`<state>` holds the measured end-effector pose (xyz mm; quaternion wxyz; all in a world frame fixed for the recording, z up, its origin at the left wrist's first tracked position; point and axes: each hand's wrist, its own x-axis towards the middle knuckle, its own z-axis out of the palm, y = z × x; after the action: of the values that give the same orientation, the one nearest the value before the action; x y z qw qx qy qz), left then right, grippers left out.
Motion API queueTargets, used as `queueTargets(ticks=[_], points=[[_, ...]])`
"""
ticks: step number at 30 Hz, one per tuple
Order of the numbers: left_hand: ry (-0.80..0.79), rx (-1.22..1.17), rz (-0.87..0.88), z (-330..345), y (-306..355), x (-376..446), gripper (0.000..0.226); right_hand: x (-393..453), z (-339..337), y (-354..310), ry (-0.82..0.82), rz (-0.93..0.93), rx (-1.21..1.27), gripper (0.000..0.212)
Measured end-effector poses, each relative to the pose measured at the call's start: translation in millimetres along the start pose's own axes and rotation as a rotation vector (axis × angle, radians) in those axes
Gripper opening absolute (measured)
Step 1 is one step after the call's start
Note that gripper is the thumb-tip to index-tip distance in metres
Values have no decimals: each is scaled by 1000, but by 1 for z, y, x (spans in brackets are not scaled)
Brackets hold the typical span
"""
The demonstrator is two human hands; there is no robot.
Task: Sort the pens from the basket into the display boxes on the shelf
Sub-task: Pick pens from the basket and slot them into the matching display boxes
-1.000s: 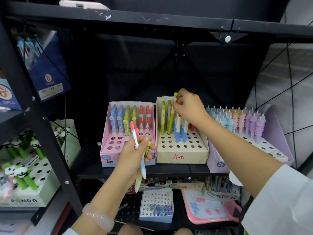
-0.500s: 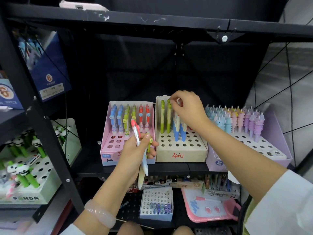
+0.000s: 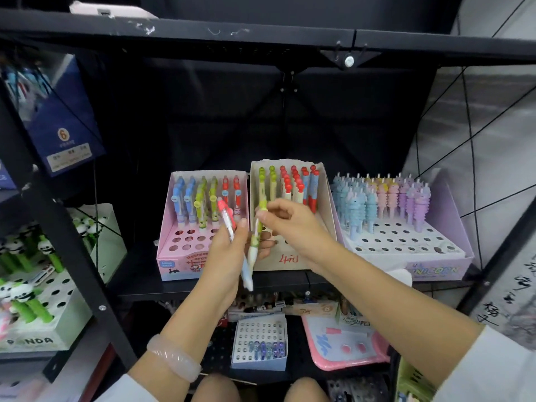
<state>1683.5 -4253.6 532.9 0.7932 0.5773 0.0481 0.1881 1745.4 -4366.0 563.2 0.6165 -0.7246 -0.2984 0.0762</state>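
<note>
left hand (image 3: pixel 229 250): gripping the red-capped pen (image 3: pixel 229 220)
right hand (image 3: pixel 290 220): pinching the green pen (image 3: pixel 256 230), mid-frame
tip: probably lift straight up, then slot beside the greens in the beige box (image 3: pixel 324 198)

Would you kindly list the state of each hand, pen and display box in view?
left hand: closed on the pink-capped pen.
right hand: fingers pinching the green-capped pen.
pink box: back rows filled, front holes open.
beige box: pens at the back.
purple box: back half filled.
</note>
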Motion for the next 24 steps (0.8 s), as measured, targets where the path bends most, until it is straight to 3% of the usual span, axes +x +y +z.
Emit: queueTargets(ticks=[6,10,16,20,24], points=[[215,240,-22,-33,1,6,15,32,-5,-26,226,-135,58,3],[294,276,-66,-52,9,8,20,58,19,-25,274,-166,-119,11],[312,76,-131,-62,27,6,17,77,49,0,251,-150,-296,17],[245,93,-71,-69,28,1,18,83,69,8,87,-176,-526,17],[204,155,-4,-76,24,-3,16,84,80,6,101,-195,-695,21]])
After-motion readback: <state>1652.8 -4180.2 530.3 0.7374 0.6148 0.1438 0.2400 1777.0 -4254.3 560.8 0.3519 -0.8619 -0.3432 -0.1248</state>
